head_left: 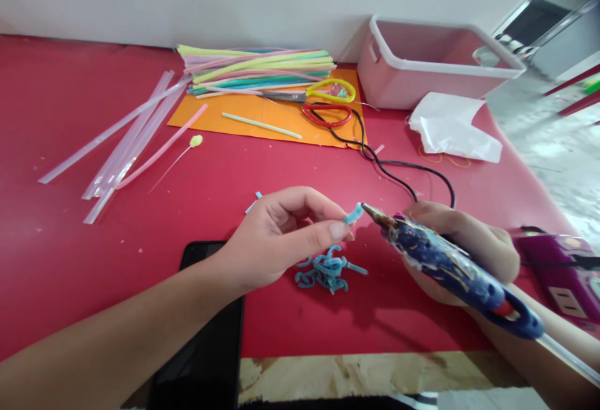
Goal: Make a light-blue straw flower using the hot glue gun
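Observation:
Between thumb and forefinger, my left hand [290, 229] pinches a short piece of light blue pipe cleaner [354, 214]. My right hand [469, 247] is wrapped round a blue glue gun [440, 263], smeared with dried glue, a clear glue stick [569, 360] poking from its back end. The gun's metal nozzle points left, and its tip is at the end of the blue piece; whether they touch I cannot tell. Below my left hand, a small heap of curled blue pipe cleaner pieces [328, 269] lies on the red table [290, 329].
Pipe cleaners [262, 66] and scissors [323, 94] lie on orange paper [201, 116]. Clear glue sticks [126, 135] are at left. A black cord [394, 169] crosses behind the gun. A pink bin [422, 79], white bag [454, 129], purple power strip [562, 272] and black phone [201, 347] surround the workspace.

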Demonstrator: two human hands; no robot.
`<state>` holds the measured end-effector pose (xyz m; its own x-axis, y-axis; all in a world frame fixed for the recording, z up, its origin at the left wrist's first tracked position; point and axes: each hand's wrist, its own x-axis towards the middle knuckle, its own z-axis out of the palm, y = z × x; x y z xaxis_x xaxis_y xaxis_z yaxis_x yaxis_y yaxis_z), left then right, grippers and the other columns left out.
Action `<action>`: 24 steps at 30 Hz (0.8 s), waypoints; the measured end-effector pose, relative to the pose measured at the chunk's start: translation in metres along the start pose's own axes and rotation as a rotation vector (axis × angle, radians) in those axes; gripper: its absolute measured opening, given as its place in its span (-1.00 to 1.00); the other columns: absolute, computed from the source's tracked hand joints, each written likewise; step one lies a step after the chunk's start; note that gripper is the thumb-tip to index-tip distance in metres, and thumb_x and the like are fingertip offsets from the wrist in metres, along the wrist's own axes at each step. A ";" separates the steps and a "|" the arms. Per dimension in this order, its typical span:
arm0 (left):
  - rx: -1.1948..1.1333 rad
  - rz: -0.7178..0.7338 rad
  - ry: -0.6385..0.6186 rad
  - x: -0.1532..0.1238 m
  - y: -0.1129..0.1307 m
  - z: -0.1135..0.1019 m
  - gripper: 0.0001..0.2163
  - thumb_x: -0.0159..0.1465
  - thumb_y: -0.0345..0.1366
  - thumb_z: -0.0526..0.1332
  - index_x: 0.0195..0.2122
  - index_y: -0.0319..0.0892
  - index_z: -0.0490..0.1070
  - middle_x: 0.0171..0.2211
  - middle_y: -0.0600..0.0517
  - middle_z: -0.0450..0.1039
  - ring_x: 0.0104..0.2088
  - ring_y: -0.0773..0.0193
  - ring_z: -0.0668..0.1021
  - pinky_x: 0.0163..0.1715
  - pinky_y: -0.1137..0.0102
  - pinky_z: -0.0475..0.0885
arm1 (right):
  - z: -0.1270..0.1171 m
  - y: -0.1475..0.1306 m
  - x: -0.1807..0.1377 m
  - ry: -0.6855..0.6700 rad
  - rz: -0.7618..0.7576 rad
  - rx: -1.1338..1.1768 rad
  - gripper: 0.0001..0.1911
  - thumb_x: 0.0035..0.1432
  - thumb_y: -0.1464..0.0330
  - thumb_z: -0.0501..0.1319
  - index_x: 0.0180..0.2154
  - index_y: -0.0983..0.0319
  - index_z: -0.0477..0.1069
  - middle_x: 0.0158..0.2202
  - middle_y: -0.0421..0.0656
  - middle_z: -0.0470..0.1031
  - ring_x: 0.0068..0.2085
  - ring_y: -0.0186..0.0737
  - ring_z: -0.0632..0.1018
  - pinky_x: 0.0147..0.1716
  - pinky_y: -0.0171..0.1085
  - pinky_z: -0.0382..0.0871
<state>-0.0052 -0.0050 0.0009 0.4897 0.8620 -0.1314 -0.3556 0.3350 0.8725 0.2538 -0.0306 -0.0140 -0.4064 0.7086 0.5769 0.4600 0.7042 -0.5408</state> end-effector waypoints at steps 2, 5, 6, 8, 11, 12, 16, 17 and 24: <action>0.011 0.003 0.003 0.000 0.000 -0.001 -0.90 0.14 -0.33 0.47 -0.39 -0.16 0.56 -0.42 0.07 0.63 -0.41 0.38 0.60 -0.39 0.52 0.49 | -0.001 -0.004 0.002 -0.023 0.013 -0.057 -0.74 0.06 0.58 0.25 -0.23 0.17 0.36 -0.42 -0.21 0.43 -0.46 -0.28 0.52 -0.51 -0.30 0.40; 0.014 0.013 0.004 0.000 0.000 -0.001 -0.90 0.14 -0.33 0.47 -0.40 -0.15 0.57 -0.45 0.09 0.61 -0.44 0.42 0.58 -0.42 0.55 0.46 | -0.002 -0.009 0.007 -0.059 0.010 -0.124 -0.79 0.09 0.52 0.25 -0.23 0.16 0.35 -0.46 -0.22 0.44 -0.49 -0.30 0.51 -0.54 -0.32 0.37; 0.008 0.016 0.004 0.000 0.000 -0.002 -0.90 0.14 -0.34 0.47 -0.40 -0.15 0.57 -0.45 0.10 0.61 -0.44 0.42 0.58 -0.42 0.55 0.46 | -0.002 -0.010 0.008 -0.060 0.005 -0.136 -0.80 0.10 0.51 0.24 -0.23 0.16 0.35 -0.46 -0.22 0.44 -0.50 -0.30 0.51 -0.55 -0.33 0.37; -0.011 0.023 0.000 0.000 0.000 -0.001 -0.91 0.14 -0.36 0.47 -0.40 -0.14 0.58 -0.45 0.11 0.61 -0.42 0.43 0.59 -0.40 0.56 0.47 | -0.002 -0.012 0.010 -0.055 -0.005 -0.146 -0.80 0.10 0.50 0.24 -0.23 0.16 0.34 -0.46 -0.22 0.44 -0.50 -0.29 0.50 -0.54 -0.32 0.38; -0.033 0.029 -0.001 0.001 0.000 -0.001 -0.91 0.15 -0.38 0.47 -0.41 -0.15 0.58 -0.44 0.10 0.61 -0.40 0.42 0.60 -0.36 0.56 0.50 | -0.002 -0.012 0.011 -0.048 -0.019 -0.124 -0.80 0.11 0.49 0.23 -0.21 0.15 0.34 -0.46 -0.22 0.44 -0.51 -0.28 0.50 -0.55 -0.31 0.39; -0.039 0.029 -0.004 0.001 0.000 -0.001 -0.92 0.15 -0.39 0.46 -0.40 -0.15 0.58 -0.45 0.10 0.61 -0.40 0.43 0.60 -0.36 0.56 0.50 | -0.001 -0.012 0.011 -0.042 -0.012 -0.127 -0.80 0.11 0.49 0.23 -0.21 0.15 0.34 -0.46 -0.22 0.44 -0.50 -0.28 0.50 -0.55 -0.31 0.40; -0.065 0.023 -0.019 0.001 0.000 -0.001 -0.92 0.16 -0.41 0.46 -0.39 -0.15 0.59 -0.45 0.13 0.62 -0.40 0.47 0.61 -0.35 0.62 0.49 | 0.002 -0.012 0.007 -0.003 0.051 -0.177 -0.78 0.09 0.51 0.26 -0.24 0.13 0.34 -0.43 -0.23 0.45 -0.49 -0.28 0.51 -0.51 -0.30 0.41; -0.068 0.020 -0.020 0.001 0.000 -0.001 -0.92 0.16 -0.42 0.46 -0.39 -0.15 0.59 -0.45 0.13 0.62 -0.41 0.48 0.61 -0.36 0.63 0.49 | 0.003 -0.011 0.007 0.001 0.058 -0.174 -0.78 0.09 0.51 0.26 -0.24 0.14 0.34 -0.42 -0.23 0.46 -0.48 -0.28 0.51 -0.51 -0.30 0.42; -0.095 0.021 -0.034 0.002 -0.001 -0.001 -0.92 0.17 -0.44 0.45 -0.39 -0.15 0.60 -0.45 0.16 0.64 -0.41 0.52 0.62 -0.36 0.68 0.49 | 0.002 -0.011 0.005 -0.015 0.072 -0.171 -0.80 0.11 0.50 0.26 -0.23 0.14 0.34 -0.41 -0.24 0.46 -0.49 -0.31 0.51 -0.51 -0.31 0.41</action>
<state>-0.0044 -0.0033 -0.0007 0.5071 0.8565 -0.0961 -0.4394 0.3528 0.8261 0.2451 -0.0346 -0.0062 -0.3787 0.7585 0.5303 0.6154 0.6343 -0.4678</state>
